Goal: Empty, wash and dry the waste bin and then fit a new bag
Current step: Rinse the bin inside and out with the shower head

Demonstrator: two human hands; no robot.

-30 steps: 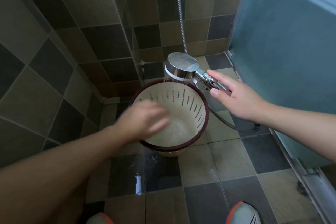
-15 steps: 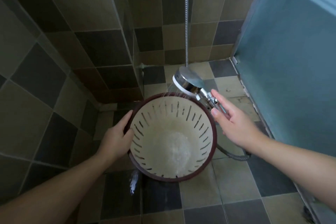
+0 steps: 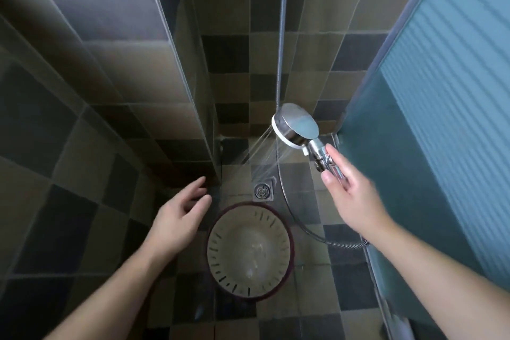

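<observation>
The waste bin (image 3: 249, 250) stands upright on the tiled floor (image 3: 350, 279) of a shower corner, seen almost straight from above. It is round, cream inside, with a dark red rim and short vertical slots all around its wall. A shallow pool of water with some foam or bubbles lies on its bottom; nothing else shows inside it.

The left hand (image 3: 179, 218) hovers just to the left of the bin, apart from the rim. Its fingers are spread and loosely extended, pointing toward the wall corner, and it holds nothing.

The right hand (image 3: 350, 193) is raised above and to the right of the bin. It holds the chrome handle of the shower head (image 3: 296, 127), with the thumb on one side of the handle and the fingers on the other, only lightly curled. Thin streams of water (image 3: 260, 150) leave the face of the shower head and slant down to the left, toward the floor beyond the bin, not into it.

A square metal drain (image 3: 263, 191) sits in the floor just past the far rim of the bin. The shower hose (image 3: 309, 232) loops down from the handle, runs along the floor to the right of the bin, and another stretch of it rises up the tiled wall. A frosted blue door (image 3: 441, 107) fills the right side.
</observation>
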